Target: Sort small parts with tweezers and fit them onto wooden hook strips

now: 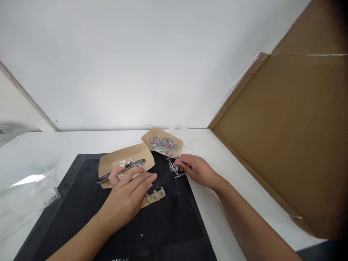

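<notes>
My left hand (130,192) holds a dark flat stick (136,163) between thumb and index finger, its other fingers stretched out. The stick lies across a brown paper tray (111,163) with small white pieces in it. Under the left fingers lies a wooden strip (152,197) with several translucent clips; its left end is hidden. My right hand (195,169) has its thumb and index finger pinched at a group of small pale pieces (175,168) on the black mat (168,232); whatever is between the fingertips is too small to name.
A second brown tray (176,141) at the back holds a clear bag of pink and grey pieces. Large cardboard (285,137) stands at the right. Clear plastic packaging (29,195) lies at the left. A white wall (122,65) rises behind.
</notes>
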`<state>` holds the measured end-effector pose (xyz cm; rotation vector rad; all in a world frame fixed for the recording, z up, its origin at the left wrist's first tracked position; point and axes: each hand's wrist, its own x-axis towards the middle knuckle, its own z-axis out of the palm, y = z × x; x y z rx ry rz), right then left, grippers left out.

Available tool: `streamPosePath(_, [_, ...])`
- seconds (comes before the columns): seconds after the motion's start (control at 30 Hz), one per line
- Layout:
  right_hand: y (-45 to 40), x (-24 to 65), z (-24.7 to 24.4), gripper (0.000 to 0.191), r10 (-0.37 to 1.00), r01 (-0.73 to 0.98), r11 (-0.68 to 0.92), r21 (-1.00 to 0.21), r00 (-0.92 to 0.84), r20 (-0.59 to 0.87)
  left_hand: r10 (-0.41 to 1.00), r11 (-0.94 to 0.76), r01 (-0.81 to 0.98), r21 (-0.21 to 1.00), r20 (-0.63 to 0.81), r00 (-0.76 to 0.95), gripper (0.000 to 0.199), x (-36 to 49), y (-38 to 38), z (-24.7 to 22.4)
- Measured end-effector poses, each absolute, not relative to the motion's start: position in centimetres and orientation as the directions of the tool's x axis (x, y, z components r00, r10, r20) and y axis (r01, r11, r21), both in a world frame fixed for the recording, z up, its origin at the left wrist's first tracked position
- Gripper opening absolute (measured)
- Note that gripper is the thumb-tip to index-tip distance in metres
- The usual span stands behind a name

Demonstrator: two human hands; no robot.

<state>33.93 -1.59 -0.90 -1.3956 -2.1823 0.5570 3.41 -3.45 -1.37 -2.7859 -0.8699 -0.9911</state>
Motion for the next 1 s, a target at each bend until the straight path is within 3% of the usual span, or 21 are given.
streamPosePath(0.17, [-1.6, 34.3, -1.5, 0.036, 0.933, 0.747, 0.355, -0.562, -0.321, 0.163, 0.491, -0.828, 0.551, 0.101, 0.605, 0.627, 0.054, 3.0, -3.1, -1.6])
streamPosePath(0.37, [-1.3, 34.4, -2.2, 0.038, 0.935, 0.762, 0.354, -0.542, -0.301, 0.187, 0.587, -0.750, 0.643, 0.156, 0.605, 0.538, 0.070, 1.9, -2.6, -0.6])
streamPosePath(0.5, [-1.4, 34.1, -2.0, 0.038, 0.922, 0.773, 0.386, -0.503, -0.316, 0.222, 0.560, -0.770, 0.619, 0.157, 0.631, 0.537, 0.048, 1.0, -2.1, -0.3])
streamPosePath(0.63, [-1.9, 33.4, -1.4, 0.032, 0.899, 0.769, 0.435, -0.468, -0.342, 0.274, 0.611, -0.675, 0.690, 0.261, 0.722, 0.325, 0.031, 1.0, -1.8, -0.4])
streamPosePath(0.87, [-4.2, 28.9, -0.9, 0.024, 0.792, 0.682, 0.603, -0.414, -0.453, 0.409, 0.616, -0.570, 0.770, 0.288, 0.769, 0.168, 0.025, 1.9, -2.4, 0.2])
streamPosePath(1.0, [-6.2, 25.0, -0.6, 0.020, 0.731, 0.644, 0.675, -0.361, -0.514, 0.449, 0.611, -0.592, 0.749, 0.297, 0.771, 0.178, 0.038, 2.1, -2.4, -0.1])
